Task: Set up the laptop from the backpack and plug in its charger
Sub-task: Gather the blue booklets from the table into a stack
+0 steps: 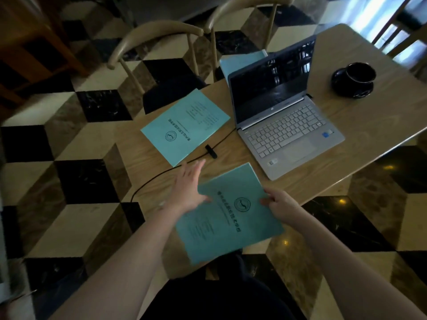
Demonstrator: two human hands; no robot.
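1. The laptop (285, 116) stands open on the wooden table (369, 125), screen dark and lid tilted back, silver keyboard facing the person. It lies well apart from both hands, beyond and to the right of them.
2. A black charger cable (180, 163) runs from the laptop's left rear corner across the table, passes a small black clip or ferrite block (211, 151), and drops over the table's left edge. It passes just beyond the left hand's fingertips; whether they touch it cannot be told.
3. The left hand (189, 188) hovers with fingers straight and slightly spread, palm toward a teal booklet (228, 215), its thumb side against the booklet's left edge.
4. The right hand (280, 205) pinches that booklet's right edge, thumb on the cover and fingers curled beneath. The booklet overhangs the table's near edge, tilted.
5. A second teal booklet (184, 127) lies flat on the table left of the laptop, just beyond the cable.
6. A third light-blue booklet (240, 62) shows behind the laptop lid, partly hidden.
7. A black cup on a black saucer (353, 79) sits right of the laptop, apart from it.
8. Two wooden chairs (161, 49) stand at the table's far side on a patterned tile floor (69, 139).
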